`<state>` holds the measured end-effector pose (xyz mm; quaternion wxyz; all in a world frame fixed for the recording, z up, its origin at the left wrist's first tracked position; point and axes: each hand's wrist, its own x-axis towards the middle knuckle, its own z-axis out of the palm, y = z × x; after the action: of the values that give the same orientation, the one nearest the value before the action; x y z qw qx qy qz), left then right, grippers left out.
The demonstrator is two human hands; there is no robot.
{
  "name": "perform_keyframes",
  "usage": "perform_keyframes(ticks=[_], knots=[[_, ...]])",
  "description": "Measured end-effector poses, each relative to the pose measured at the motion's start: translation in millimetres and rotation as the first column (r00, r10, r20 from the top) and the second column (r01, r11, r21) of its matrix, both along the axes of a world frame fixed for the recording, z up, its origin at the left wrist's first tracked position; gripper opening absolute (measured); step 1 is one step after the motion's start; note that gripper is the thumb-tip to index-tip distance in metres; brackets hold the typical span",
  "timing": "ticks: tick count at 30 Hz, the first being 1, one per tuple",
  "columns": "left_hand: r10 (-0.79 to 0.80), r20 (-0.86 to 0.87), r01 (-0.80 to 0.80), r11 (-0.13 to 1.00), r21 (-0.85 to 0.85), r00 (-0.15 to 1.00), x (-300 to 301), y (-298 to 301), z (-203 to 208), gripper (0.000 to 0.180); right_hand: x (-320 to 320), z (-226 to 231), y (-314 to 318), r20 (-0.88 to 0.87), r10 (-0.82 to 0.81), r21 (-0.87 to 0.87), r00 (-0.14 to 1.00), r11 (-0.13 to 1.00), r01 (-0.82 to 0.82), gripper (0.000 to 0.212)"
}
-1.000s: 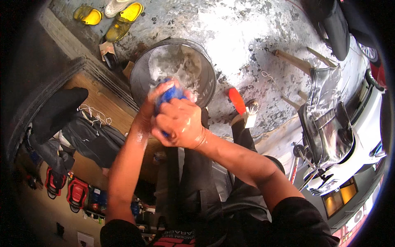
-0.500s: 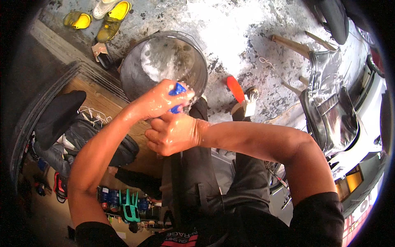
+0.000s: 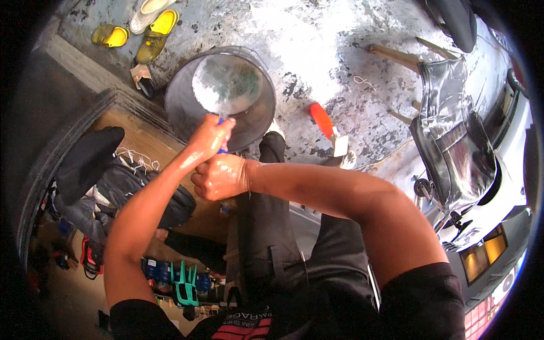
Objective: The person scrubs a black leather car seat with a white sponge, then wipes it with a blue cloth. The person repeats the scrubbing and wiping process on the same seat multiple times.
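Both of my wet hands are closed round a wadded blue cloth [image 3: 222, 151], of which only small bits show between the fingers. My left hand [image 3: 208, 137] grips it on the far side, over the near rim of a large dark bucket [image 3: 184, 107]. Close below it, my right hand [image 3: 221, 177] is clenched as a fist on the near end. Foamy, cloudy water [image 3: 226, 85] lies in the bucket. A thin whitish trickle seems to run from the left hand toward the water. Most of the cloth is hidden inside my hands.
A scraper with an orange handle [image 3: 322, 120] lies right of the bucket. Yellow-lined clogs [image 3: 164, 22] sit at the far left. On the right is a shiny black seat cover [image 3: 447, 141] beside a white vehicle. A dark bag [image 3: 136, 187] rests on the wooden surface at left.
Both hands have shifted slightly left and nearer to me, still gripping the blue cloth. Less blue shows now, and the splashing round the left hand has thinned to a trickle.
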<state>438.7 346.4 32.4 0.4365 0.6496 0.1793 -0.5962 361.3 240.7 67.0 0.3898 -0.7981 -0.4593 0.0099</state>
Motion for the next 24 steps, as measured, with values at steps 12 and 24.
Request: perform_keyframes(ticks=[12,24], knots=[[0.602,-0.023,-0.559,0.726,-0.401,0.798,-49,-142,116,0.061,-62,91,-232,-0.837,-0.418,0.022,0.353,0.620,0.784,0.050],[0.224,0.262,0.000,0.759,-0.651,0.939,-289,-430,253,0.049,-385,256,-486,-0.524,-0.832,-0.094,0.181,0.267,0.959,0.020]])
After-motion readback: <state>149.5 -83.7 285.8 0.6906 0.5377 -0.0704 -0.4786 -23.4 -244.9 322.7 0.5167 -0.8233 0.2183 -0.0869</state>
